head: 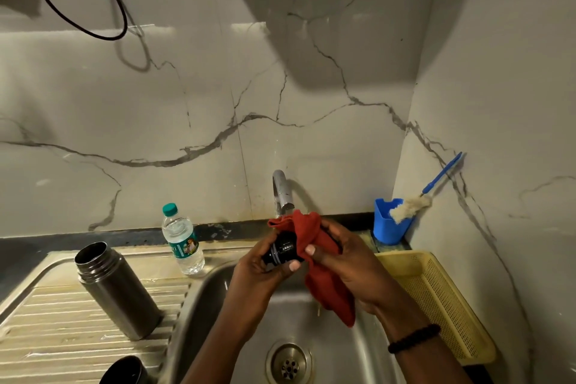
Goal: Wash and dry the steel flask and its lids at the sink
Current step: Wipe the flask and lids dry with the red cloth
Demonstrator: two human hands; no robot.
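Note:
The open steel flask (117, 290) stands upright on the ribbed drainboard (46, 330) at the left. A dark cup-shaped lid (124, 371) sits at the bottom edge of the drainboard. Over the sink basin (367, 349) my left hand (265, 268) grips a black stopper lid (282, 249). My right hand (346, 256) holds a red cloth (324, 262) wrapped over the lid's far side, with the cloth's tail hanging down into the basin.
The tap (282, 193) rises just behind my hands. A plastic water bottle (182, 240) stands at the sink's back rim. A blue cup (389, 221) with a bottle brush (414, 203) sits in the right corner, above a yellow mesh basket (442, 299). The drain (289, 365) lies below.

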